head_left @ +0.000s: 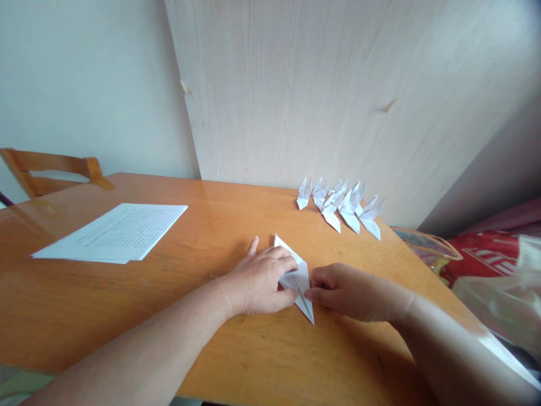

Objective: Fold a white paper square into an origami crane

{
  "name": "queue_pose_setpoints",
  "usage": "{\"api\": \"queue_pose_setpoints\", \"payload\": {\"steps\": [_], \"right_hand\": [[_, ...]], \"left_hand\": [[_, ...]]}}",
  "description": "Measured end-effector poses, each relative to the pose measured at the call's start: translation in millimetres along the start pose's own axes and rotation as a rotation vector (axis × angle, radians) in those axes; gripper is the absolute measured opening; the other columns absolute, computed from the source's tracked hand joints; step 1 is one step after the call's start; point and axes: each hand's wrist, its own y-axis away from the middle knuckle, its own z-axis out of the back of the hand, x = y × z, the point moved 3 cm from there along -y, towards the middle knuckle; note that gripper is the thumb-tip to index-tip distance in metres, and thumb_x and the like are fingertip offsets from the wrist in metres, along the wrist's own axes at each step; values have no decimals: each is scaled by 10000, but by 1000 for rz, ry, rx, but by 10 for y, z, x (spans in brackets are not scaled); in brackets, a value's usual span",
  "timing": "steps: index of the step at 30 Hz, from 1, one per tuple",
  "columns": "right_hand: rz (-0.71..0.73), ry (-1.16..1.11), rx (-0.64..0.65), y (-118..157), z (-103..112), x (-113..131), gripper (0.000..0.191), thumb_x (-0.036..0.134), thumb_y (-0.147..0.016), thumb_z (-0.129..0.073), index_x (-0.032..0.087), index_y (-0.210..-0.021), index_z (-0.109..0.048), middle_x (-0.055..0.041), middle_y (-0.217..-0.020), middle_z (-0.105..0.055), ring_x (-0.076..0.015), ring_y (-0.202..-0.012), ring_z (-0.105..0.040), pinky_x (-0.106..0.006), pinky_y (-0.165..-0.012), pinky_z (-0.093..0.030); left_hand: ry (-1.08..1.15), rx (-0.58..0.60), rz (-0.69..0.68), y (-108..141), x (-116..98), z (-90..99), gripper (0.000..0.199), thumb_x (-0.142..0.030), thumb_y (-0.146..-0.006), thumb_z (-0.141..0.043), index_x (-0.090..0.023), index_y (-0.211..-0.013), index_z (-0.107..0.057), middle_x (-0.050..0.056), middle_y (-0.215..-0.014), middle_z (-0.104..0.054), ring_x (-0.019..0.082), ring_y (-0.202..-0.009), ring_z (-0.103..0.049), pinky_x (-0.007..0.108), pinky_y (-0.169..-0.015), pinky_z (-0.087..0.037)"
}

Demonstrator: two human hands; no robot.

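Note:
A white folded paper (302, 276), a long kite shape with a crease down its middle, lies on the wooden table between my hands. My left hand (264, 279) rests over its left side, holding it down with the thumb and fingertips while the little finger sticks up. From the right, my right hand (344, 290) is closed, with thumb and forefinger at the paper's right edge. The curled fingers hide exactly how they grip that edge. Beyond the hands stand several folded paper cranes (350, 211), grouped at the table's back right.
A stack of printed sheets (122, 231) lies on the table (203, 225) at the left. Behind it stands a wooden chair (59, 163). A pale panel (279, 96) rises along the back edge. Red and clear plastic bags (486, 276) sit beyond the right edge.

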Motion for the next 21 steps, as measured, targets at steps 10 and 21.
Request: {"api": "queue_pose_setpoints", "payload": {"steps": [10, 21], "right_hand": [[-96, 128, -100, 39, -27, 90, 246, 440, -790, -691, 215, -731, -611, 34, -664, -628, -119, -586, -485, -263, -504, -279], [-98, 132, -87, 43, -60, 62, 254, 464, -783, -690, 221, -741, -628, 18, -688, -655, -131, -592, -514, -267, -510, -297]], "left_hand": [[112, 52, 46, -8, 60, 55, 416, -390, -807, -688, -319, -1205, -587, 16, -1352, -593, 323, -1309, -495, 692, -1166, -29], [205, 103, 85, -39, 249, 151, 392, -320, -869, -607, -350, -1256, -551, -40, -1271, -670, 256, -1194, -585, 559, -1192, -92]]}}
